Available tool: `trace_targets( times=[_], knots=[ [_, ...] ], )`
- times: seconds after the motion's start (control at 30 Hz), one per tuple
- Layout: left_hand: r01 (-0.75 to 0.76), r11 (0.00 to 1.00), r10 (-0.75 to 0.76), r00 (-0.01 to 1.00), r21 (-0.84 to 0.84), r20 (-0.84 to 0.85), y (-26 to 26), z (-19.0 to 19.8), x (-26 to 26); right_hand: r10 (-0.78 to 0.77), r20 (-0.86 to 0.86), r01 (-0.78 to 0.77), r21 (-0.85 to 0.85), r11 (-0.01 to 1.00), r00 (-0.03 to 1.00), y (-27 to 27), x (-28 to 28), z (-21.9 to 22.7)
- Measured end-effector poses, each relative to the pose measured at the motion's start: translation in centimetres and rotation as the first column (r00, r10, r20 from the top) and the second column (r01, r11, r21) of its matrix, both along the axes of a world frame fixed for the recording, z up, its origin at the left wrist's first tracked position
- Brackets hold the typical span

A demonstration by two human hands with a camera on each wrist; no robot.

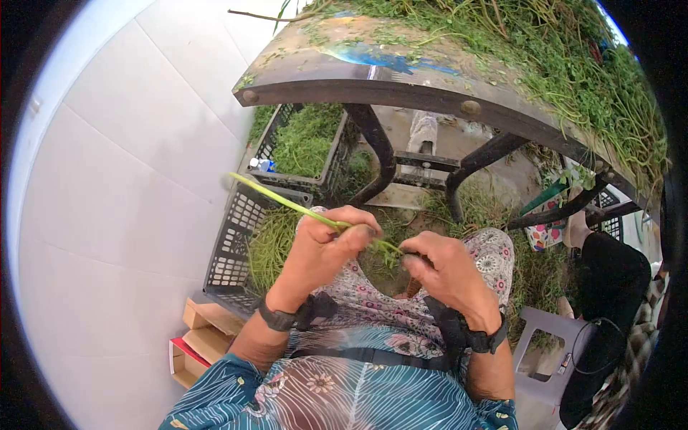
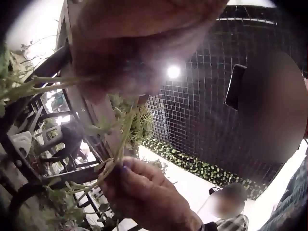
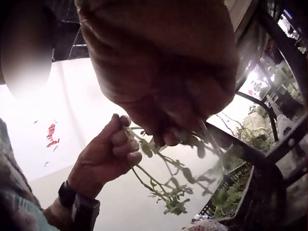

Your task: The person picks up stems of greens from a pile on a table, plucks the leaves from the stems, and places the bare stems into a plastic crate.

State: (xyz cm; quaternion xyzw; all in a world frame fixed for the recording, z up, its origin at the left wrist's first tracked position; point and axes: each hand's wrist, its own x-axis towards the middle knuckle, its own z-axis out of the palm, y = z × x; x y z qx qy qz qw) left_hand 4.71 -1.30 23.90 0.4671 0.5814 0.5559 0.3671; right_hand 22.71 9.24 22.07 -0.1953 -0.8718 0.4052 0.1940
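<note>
Green stem (image 1: pixel 287 203) pinched between left hand (image 1: pixel 326 247) and, seemingly, right hand (image 1: pixel 444 269).

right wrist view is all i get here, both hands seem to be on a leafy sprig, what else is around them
Observer: In the head view the left hand pinches a long green stem that juts out up and to the left, past the fingers.
Operator: and the right one
Observer: The right hand pinches the other, leafy end of that stem, close over the person's lap.
Operator: where do the greens come from
Observer: A dark table right ahead is heaped with cut greens.
Operator: any container nearby
Observer: Two black slatted crates stand at the left by the white wall, with greens inside.
</note>
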Motion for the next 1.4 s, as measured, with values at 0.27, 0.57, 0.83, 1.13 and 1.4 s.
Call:
trace_targets(
  times=[0.27,0.57,0.83,1.13,1.4],
  knots=[
    [-0.062,0.998,0.061,0.997,0.017,0.040,-0.1,0.0,-0.1,-0.132,-0.008,0.132,0.008,0.991,0.991,0.3,0.7,-0.5],
    [-0.096,0.995,0.096,0.991,-0.001,0.090,0.1,0.7,0.4,-0.642,-0.294,0.043,-0.890,0.455,0.708,5.0,3.7,-3.6],
    [-0.241,0.968,0.207,0.931,0.077,0.302,1.3,0.0,0.6,-0.358,-0.209,-0.128,-0.963,0.238,0.910,0.6,1.4,-0.2],
    [-0.038,0.999,0.039,0.958,-0.009,0.283,0.8,-0.1,2.6,-0.241,-0.200,-0.018,-0.804,0.594,0.950,-0.3,-1.6,1.1],
    [-0.012,1.000,0.007,0.970,0.016,0.243,0.6,-0.6,2.3,-0.236,-0.136,0.046,-0.772,0.634,0.962,-0.6,-1.5,0.4]
  ],
)
